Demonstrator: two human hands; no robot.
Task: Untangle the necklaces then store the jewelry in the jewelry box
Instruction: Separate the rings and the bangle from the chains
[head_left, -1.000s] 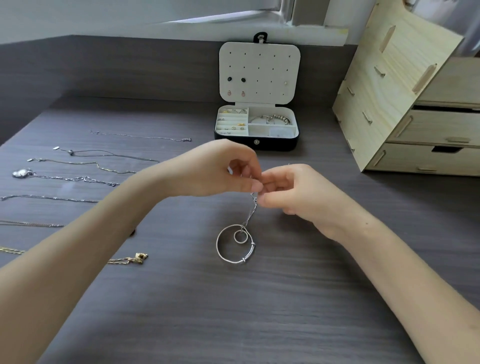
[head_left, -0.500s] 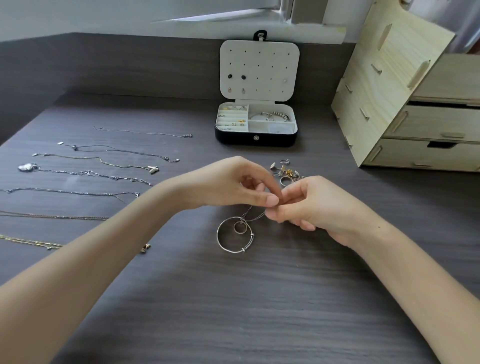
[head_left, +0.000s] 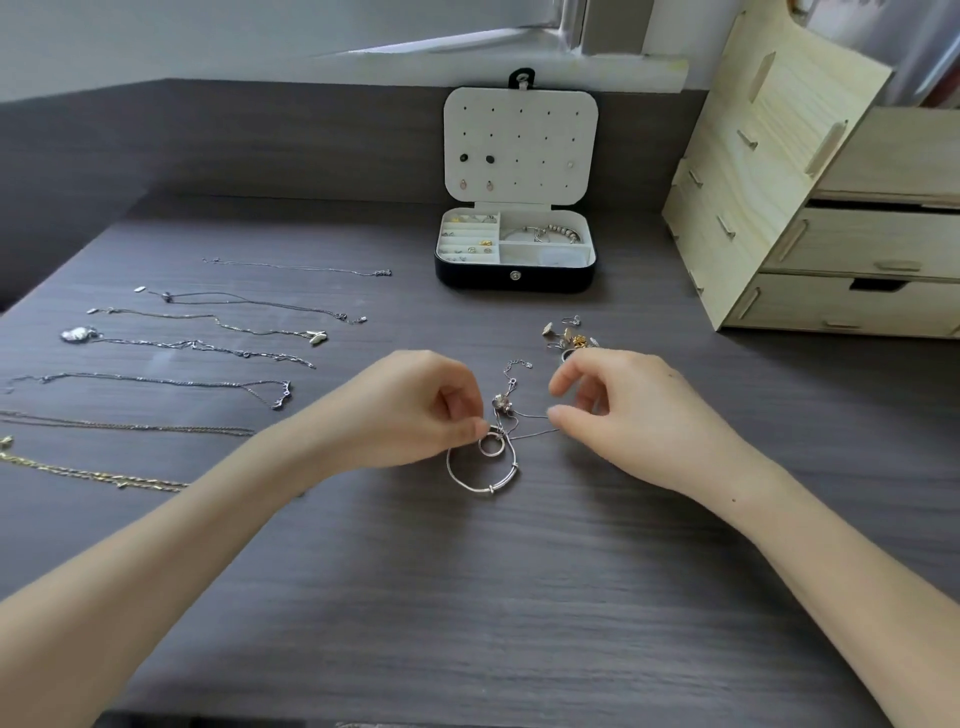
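Observation:
A thin silver necklace (head_left: 524, 434) with a small flower pendant (head_left: 501, 402) lies tangled at a small ring (head_left: 491, 446), which sits inside a silver bangle (head_left: 480, 480). My left hand (head_left: 415, 410) pinches the chain right at the small ring. My right hand (head_left: 628, 415) is just right of the pendant; its thumb tip touches the chain's strands, and the index finger is lifted clear of the thumb. The open jewelry box (head_left: 467, 278) stands at the back with earrings and a bracelet inside.
Several straightened necklaces (head_left: 208, 348) lie in rows on the left of the dark table. A small pile of earrings and rings (head_left: 569, 340) sits behind my right hand. A wooden drawer unit (head_left: 831, 249) stands at the back right.
Both hands have come down to the table and moved apart. The chain, held up a second ago, now lies spread on the table, and my right thumb and index have parted.

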